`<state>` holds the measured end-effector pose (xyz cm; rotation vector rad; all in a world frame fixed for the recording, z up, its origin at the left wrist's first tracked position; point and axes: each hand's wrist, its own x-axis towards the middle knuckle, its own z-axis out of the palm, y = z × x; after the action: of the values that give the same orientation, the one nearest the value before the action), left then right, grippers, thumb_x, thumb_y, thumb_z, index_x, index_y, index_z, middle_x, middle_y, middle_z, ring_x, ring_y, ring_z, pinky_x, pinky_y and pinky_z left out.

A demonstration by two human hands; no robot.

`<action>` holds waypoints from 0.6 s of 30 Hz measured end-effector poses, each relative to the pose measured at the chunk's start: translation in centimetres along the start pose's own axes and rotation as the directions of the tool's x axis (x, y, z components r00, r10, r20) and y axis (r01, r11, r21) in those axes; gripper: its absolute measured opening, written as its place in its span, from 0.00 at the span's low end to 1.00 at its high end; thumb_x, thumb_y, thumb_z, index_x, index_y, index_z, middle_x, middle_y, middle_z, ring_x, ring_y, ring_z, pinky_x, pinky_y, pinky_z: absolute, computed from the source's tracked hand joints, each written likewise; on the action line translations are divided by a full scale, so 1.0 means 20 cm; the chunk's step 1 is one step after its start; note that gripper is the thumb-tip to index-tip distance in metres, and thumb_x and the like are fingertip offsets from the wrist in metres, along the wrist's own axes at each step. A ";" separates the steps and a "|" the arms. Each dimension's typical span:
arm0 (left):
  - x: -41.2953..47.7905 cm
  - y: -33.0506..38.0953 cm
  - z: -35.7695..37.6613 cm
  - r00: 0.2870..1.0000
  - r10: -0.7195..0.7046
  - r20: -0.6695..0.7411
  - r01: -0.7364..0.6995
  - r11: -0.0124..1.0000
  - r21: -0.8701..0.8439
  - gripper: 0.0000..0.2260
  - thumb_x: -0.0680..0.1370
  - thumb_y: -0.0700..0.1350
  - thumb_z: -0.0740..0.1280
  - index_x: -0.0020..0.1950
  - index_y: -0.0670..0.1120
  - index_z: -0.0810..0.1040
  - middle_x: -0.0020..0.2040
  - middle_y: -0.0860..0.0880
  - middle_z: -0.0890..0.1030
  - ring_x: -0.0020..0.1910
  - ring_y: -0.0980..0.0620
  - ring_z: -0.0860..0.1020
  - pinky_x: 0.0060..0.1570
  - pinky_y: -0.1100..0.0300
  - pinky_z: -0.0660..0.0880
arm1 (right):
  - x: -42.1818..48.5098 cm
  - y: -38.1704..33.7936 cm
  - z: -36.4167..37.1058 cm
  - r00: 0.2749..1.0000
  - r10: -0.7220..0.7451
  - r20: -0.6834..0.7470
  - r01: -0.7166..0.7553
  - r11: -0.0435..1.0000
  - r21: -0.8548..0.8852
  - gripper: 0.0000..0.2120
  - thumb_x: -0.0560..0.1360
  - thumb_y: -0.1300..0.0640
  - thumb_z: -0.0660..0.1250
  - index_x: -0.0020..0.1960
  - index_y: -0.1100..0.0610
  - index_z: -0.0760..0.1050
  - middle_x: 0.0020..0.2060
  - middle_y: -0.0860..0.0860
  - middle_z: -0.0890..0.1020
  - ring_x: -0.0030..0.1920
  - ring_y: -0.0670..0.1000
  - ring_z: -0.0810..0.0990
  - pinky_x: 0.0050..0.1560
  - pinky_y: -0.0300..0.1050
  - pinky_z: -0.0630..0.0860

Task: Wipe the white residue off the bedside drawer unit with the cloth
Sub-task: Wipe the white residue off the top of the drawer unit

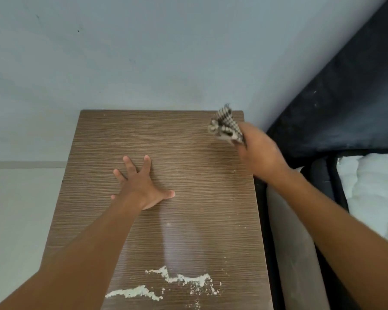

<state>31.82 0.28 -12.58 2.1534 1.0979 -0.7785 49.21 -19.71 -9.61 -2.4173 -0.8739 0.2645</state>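
Against the pale wall, the brown wood-grain laminate bedside drawer unit (pixel 188 153) fills the view. Along its near edge the crumbly white residue (pixel 184 277) lies in two ragged ridges, with a faint smear just beyond them. The left hand (pixel 141 186) rests flat mid-top, fingers spread. The right hand (pixel 258 153), blurred over the far right corner, grips the bunched black-and-white checked cloth (pixel 226 127) — whether it touches the top I cannot tell. A sweep toward the near or right edge would likely push crumbs off — onto the floor or into the dark gap (pixel 261 220) beside the bed.
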 end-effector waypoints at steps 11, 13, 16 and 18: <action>0.00 -0.01 0.01 1.000 0.002 -0.002 -0.002 0.999 -0.039 0.55 0.66 0.62 0.75 0.77 0.62 0.36 0.76 0.50 0.25 0.75 0.38 0.29 0.71 0.30 0.52 | 0.49 0.24 0.17 0.957 -0.241 0.161 0.284 0.896 -0.341 0.19 0.76 0.55 0.65 0.66 0.55 0.73 0.61 0.55 0.76 0.60 0.58 0.73 0.56 0.53 0.73; 0.00 -0.01 0.01 1.000 0.001 0.002 0.000 0.999 -0.043 0.55 0.66 0.62 0.75 0.77 0.62 0.36 0.76 0.51 0.25 0.75 0.38 0.29 0.71 0.30 0.52 | 0.45 0.29 0.22 0.962 -0.249 0.112 0.270 0.925 -0.268 0.18 0.76 0.54 0.66 0.65 0.57 0.75 0.60 0.56 0.77 0.58 0.58 0.74 0.59 0.56 0.72; 0.00 -0.01 0.01 1.000 -0.003 0.004 0.003 0.999 -0.042 0.55 0.66 0.62 0.75 0.77 0.62 0.36 0.75 0.51 0.25 0.75 0.39 0.29 0.71 0.30 0.51 | 0.33 0.28 0.25 0.974 -0.213 0.075 0.225 0.944 -0.241 0.19 0.76 0.54 0.67 0.65 0.56 0.74 0.61 0.55 0.76 0.59 0.57 0.73 0.60 0.56 0.71; 0.00 -0.01 0.00 1.000 -0.005 0.004 0.005 0.999 -0.042 0.55 0.66 0.62 0.76 0.77 0.62 0.36 0.75 0.51 0.25 0.75 0.38 0.29 0.71 0.30 0.51 | 0.21 0.25 0.26 0.974 -0.211 0.085 0.225 0.948 -0.224 0.20 0.75 0.54 0.68 0.65 0.56 0.74 0.61 0.54 0.75 0.60 0.56 0.72 0.62 0.55 0.70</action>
<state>31.65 0.32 -12.72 2.1139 1.1082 -0.7548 53.29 -18.08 -16.69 -2.5047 -1.2518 0.1581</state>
